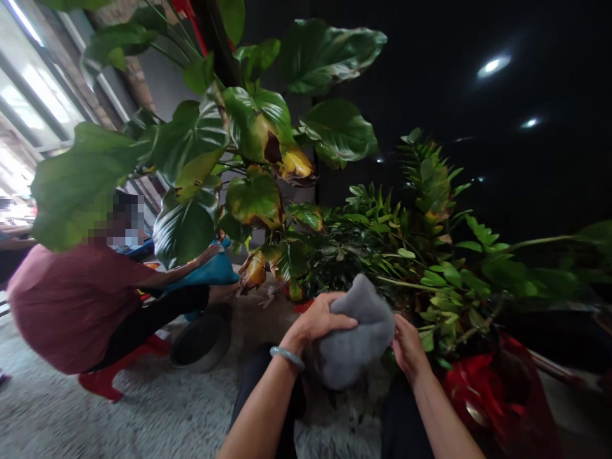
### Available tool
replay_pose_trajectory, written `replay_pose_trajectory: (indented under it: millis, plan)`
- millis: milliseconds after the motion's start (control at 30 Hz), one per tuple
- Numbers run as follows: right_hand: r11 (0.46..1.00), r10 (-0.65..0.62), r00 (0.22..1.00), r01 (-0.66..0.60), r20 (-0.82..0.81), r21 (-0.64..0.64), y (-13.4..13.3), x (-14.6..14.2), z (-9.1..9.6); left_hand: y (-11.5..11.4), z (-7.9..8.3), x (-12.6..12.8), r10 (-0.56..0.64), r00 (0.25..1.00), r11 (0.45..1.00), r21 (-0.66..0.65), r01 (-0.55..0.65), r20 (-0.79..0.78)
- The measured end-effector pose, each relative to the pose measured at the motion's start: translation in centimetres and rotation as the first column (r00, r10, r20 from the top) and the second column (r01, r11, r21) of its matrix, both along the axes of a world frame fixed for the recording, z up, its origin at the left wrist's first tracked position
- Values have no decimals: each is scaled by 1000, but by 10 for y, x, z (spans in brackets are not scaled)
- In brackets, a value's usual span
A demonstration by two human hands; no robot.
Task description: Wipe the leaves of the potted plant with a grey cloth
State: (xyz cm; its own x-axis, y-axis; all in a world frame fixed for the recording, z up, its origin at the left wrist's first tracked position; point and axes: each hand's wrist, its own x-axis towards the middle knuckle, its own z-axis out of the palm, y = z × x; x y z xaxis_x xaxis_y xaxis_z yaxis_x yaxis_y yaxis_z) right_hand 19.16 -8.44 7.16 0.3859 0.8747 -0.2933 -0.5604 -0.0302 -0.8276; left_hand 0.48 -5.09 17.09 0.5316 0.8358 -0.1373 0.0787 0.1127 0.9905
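Note:
A grey, soft, fuzzy cloth (356,338) is in front of me, held up above the floor between my knees. My left hand (319,322), with a pale bangle at the wrist, grips it from the left, thumb lying across the front. At its right edge my right hand (407,344) pinches the material; those fingertips are partly hidden behind it. Whether the cloth is a folded piece or a sewn shape cannot be made out.
Large leafy plants (335,131) rise ahead, with red wrapping (502,389) around a pot at right. On the left, a person in a pink shirt (81,293) sits on a red stool (108,379) beside a dark basin (201,344) and a blue bag (205,274).

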Motion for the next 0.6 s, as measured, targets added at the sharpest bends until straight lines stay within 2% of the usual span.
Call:
replay_pose_trajectory:
  millis: [100,167,233,300,367,433,500,533,600]
  plan:
    - [1000,2,1000,-2,-6,16,1,-2,3,13,36,7,92,971,993,51,-105,219]
    - [1000,-2,1000,2,-9,19,3,-4,5,28,46,16,173,937,976,75,-205,304]
    - [1000,-2,1000,2,-14,23,4,-4,6,39,37,22,250,928,952,102,-287,275]
    - [1000,-3,1000,3,-19,22,4,-3,6,39,15,21,304,944,937,141,-321,130]
    - [1000,-5,1000,5,-24,16,2,-2,6,31,-7,14,259,965,959,132,-251,-43]
    - [1000,-2,1000,2,-30,13,-1,0,8,19,-15,6,124,988,992,40,-121,-88]
    - [1000,8,999,-7,-35,18,-2,1,10,11,-2,1,41,999,999,-15,-41,-22]
    - [1000,13,999,-12,-37,22,-3,1,12,10,11,1,34,999,999,-15,-34,41]
    - [999,24,999,-23,-41,36,-3,0,15,12,45,4,88,975,995,21,-95,205]
